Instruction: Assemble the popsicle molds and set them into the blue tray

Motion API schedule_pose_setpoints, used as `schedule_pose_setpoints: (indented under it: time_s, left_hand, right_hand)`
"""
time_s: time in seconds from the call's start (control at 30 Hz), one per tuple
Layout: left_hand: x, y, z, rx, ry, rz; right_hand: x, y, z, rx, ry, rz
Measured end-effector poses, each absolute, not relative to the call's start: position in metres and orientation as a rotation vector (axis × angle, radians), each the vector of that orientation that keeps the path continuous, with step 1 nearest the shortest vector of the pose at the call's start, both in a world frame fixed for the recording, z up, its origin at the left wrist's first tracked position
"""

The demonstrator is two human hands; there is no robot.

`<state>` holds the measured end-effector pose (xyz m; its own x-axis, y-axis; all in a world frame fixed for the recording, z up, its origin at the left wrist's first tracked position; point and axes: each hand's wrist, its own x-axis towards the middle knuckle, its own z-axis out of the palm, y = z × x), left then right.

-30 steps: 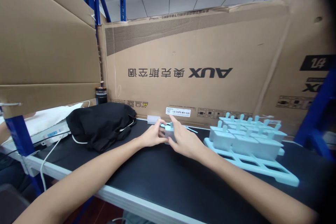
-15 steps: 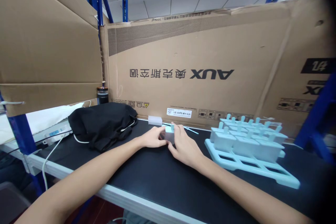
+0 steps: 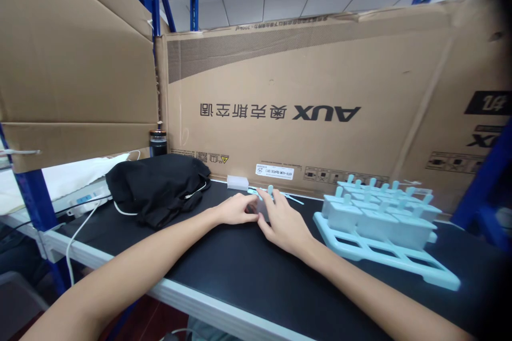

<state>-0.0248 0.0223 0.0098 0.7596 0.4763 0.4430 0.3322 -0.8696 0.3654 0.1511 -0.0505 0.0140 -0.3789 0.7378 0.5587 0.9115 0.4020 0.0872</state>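
Note:
Near the back of the black tabletop, a small translucent mold cup [image 3: 262,211] stands between my hands, partly hidden by fingers. My left hand [image 3: 237,209] has its thumb and fingers around the cup's left side. My right hand [image 3: 282,221] grips the right side, with its index finger over the top near a light-blue stick lid [image 3: 270,189]. Light-blue sticks [image 3: 294,199] lie just behind my right hand. At the right, a light-blue rack [image 3: 384,253] carries several lidded cups [image 3: 378,224], leaving its front slots bare.
A white block [image 3: 237,182] lies at the back by the printed cardboard [image 3: 240,74]. Black cloth [image 3: 156,186] is bundled at the left, beside white cables and a power strip [image 3: 90,198]. A dark jar [image 3: 158,143] stands behind the cloth. The metal table edge [image 3: 216,309] runs in front.
The lid's stick now shows farther right and behind my right fingers, and the lid's top is hidden. My right fingers have shifted over the cup. The view has moved slightly.

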Motion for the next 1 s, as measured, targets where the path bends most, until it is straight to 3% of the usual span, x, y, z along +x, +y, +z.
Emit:
schedule_pose_setpoints:
  time_s: [0.47,0.7,0.83,1.0]
  left_hand:
    - [-0.023,0.001,0.022,2.769,0.557,0.662]
    - [-0.010,-0.007,0.017,2.868,0.574,0.638]
    - [0.001,-0.013,0.017,2.967,0.516,0.622]
    - [-0.011,-0.016,0.047,2.934,0.465,0.703]
  right_hand:
    - [0.156,-0.070,0.034,-1.402,-2.285,-0.484]
    - [0.277,-0.143,0.083,-1.403,-1.963,-0.632]
    - [0.362,-0.155,0.066,-1.604,-1.648,-0.758]
    - [0.391,-0.144,0.027,-1.864,-1.772,-0.674]
